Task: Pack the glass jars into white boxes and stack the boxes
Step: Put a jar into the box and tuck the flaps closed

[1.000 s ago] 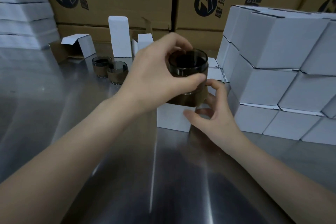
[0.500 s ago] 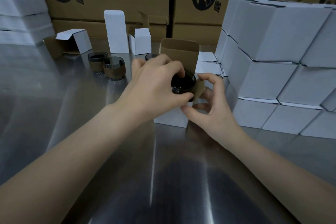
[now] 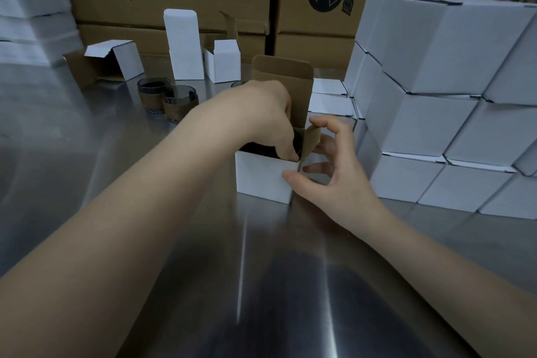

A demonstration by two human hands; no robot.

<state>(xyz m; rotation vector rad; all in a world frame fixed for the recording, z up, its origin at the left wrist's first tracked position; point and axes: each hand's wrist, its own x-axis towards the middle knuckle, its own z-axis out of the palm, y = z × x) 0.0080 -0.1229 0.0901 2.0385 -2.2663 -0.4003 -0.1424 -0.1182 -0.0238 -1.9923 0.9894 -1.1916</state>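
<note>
at far left an open carton point(image 3: 110, 64) lies on its side on the steel table point(image 3: 72, 139). just right of it, 2 loose jars point(image 3: 180, 103) wait unpacked. my left hand point(image 3: 261, 116) reaches down into the open white box point(image 3: 261, 177), thumb and fingers curled round the glass jar point(image 3: 298, 142), which sits low inside. my right hand point(image 3: 334, 171) steadies that box, thumb on its near corner, forefinger hooked over a side flap point(image 3: 312, 139). its lid is not yet folded shut. at right stands the stack of closed white boxes point(image 3: 436, 113), so i judge the job well along.
</note>
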